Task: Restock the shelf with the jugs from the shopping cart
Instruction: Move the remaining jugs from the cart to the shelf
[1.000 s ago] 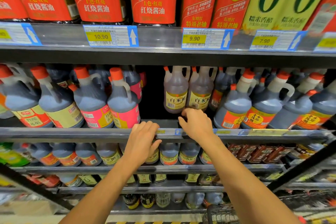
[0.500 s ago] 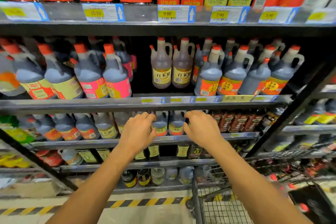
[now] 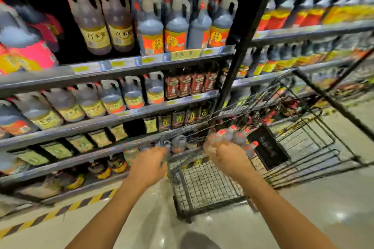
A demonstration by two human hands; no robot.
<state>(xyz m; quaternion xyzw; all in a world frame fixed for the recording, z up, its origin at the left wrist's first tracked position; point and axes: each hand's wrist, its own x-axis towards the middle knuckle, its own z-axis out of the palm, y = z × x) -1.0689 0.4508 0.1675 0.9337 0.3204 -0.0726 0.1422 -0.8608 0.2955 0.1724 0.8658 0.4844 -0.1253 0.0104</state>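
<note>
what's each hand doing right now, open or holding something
Left hand: cannot tell, blurred, by the cart rim.
Right hand: cannot tell, blurred, over the jugs.

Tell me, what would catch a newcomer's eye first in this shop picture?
The rows of dark jugs with red caps, packed on the shelf across the upper left, stand out first. In the middle, the left hand and right hand stretch toward a wire shopping cart at lower centre. Inside it, by the right hand, sits a cluster of red-capped jugs, blurred.
</note>
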